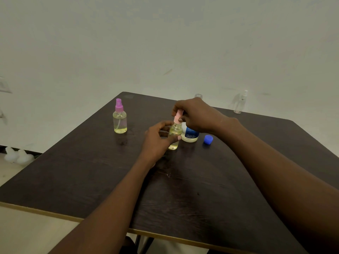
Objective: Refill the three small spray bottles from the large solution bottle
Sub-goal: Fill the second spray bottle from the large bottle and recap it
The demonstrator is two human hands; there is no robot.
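My left hand (157, 140) grips the body of a small spray bottle (174, 132) holding yellow liquid, standing mid-table. My right hand (194, 114) pinches its pink spray top (178, 116) from above. Just behind stands the large solution bottle (190, 134) with a blue label; its open neck (198, 96) shows above my right hand. Its blue cap (208, 139) lies on the table to the right. A second small bottle with a purple sprayer (119, 118), also holding yellow liquid, stands at the left. A clear spray bottle with a white top (240, 102) stands at the far right edge.
The dark wooden table (183, 189) has a light edge band and backs onto a pale wall. White rounded objects (17, 155) sit on the floor at the left. Table legs (141, 242) show below the near edge.
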